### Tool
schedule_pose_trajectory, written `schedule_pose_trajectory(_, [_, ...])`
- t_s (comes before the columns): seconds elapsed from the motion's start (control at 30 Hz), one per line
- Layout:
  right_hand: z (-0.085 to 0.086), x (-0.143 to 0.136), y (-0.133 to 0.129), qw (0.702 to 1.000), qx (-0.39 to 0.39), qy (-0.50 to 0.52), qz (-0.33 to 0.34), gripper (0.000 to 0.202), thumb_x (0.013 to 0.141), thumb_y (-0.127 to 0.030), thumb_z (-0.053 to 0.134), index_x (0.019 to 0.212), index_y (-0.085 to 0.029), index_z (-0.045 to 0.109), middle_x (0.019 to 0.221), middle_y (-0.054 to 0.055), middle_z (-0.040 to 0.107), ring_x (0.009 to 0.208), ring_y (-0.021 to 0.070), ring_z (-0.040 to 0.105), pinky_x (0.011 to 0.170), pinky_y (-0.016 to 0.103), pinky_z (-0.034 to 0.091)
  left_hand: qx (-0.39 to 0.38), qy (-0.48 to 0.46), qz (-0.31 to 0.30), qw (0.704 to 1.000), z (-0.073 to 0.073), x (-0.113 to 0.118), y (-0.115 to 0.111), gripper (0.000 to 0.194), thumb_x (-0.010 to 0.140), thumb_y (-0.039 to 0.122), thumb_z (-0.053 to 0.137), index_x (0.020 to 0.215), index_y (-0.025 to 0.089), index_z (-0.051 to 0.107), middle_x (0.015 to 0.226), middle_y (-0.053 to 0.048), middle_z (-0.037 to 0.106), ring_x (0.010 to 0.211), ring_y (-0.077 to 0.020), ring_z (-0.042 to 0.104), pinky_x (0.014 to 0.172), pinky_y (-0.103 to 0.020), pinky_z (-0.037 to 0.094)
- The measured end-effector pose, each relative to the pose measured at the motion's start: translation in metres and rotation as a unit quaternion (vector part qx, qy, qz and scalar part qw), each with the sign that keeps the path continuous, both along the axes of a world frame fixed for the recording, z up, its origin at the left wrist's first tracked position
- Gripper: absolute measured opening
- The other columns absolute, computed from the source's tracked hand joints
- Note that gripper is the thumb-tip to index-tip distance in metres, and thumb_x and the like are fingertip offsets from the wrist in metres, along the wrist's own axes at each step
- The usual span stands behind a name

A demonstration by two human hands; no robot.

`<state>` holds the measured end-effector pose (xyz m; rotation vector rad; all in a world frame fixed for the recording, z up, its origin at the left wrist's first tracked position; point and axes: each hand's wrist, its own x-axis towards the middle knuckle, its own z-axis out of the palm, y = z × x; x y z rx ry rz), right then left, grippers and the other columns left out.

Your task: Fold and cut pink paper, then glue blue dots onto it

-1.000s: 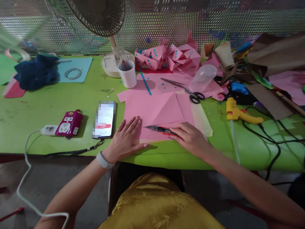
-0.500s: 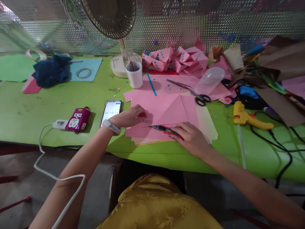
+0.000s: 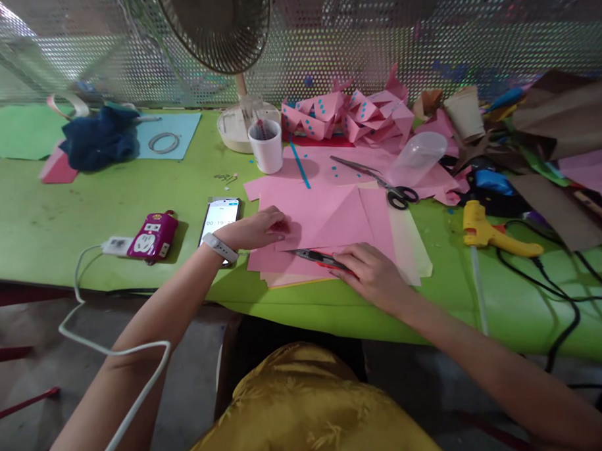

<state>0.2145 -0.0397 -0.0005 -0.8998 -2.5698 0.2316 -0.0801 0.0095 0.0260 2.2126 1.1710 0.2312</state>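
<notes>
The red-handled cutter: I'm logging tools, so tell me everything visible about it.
The red-handled cutter is a slim knife with a dark metal front and a red rear part. It lies nearly flat on the pink paper sheet, tip pointing left. The right hand grips its rear, hiding that end; the left hand rests apart on the paper.

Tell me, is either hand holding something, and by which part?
The right hand holds a red craft knife by its handle end, blade pointing left. The left hand only presses on the pink paper.
</notes>
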Motion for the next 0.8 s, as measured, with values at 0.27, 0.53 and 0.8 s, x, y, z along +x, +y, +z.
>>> schedule_pose_trajectory(0.27, [0.001, -0.007, 0.002, 1.000, -0.010, -0.004, -0.003, 0.020, 0.092, -0.028, 0.058, 0.104, -0.016, 0.069, 0.095, 0.011, 0.067, 0.092, 0.0246, 0.062, 0.078, 0.039, 0.053, -0.001, 0.003, 0.000, 1.000, -0.001, -0.001, 0.001, 0.017, 0.084, 0.027, 0.050, 0.096, 0.018, 0.059, 0.101, -0.010, 0.057, 0.094, -0.0197, 0.056, 0.086, -0.035, 0.047])
schedule_pose_trajectory(0.53, [0.009, 0.006, -0.006, 0.999, 0.028, 0.021, 0.032, 0.021, 0.094, -0.027, 0.056, 0.106, -0.016, 0.069, 0.092, 0.010, 0.068, 0.086, 0.0223, 0.061, 0.076, 0.038, 0.053, 0.037, 0.032, 0.003, 0.999, 0.001, 0.000, -0.005, 0.023, 0.089, 0.033, 0.050, 0.100, 0.016, 0.060, 0.103, -0.011, 0.059, 0.095, -0.0210, 0.059, 0.086, -0.036, 0.048])
schedule_pose_trajectory(0.8, [0.002, 0.101, 0.008, 0.964, 0.095, 0.051, -0.244, 0.024, 0.094, -0.036, 0.054, 0.108, -0.023, 0.069, 0.092, 0.008, 0.069, 0.089, 0.0248, 0.066, 0.076, 0.039, 0.054, 0.230, 0.114, 0.029, 0.966, -0.011, 0.049, -0.034, 0.073, 0.093, 0.063, 0.035, 0.151, 0.020, 0.024, 0.158, -0.013, 0.026, 0.146, -0.0292, 0.021, 0.117, -0.049, 0.023])
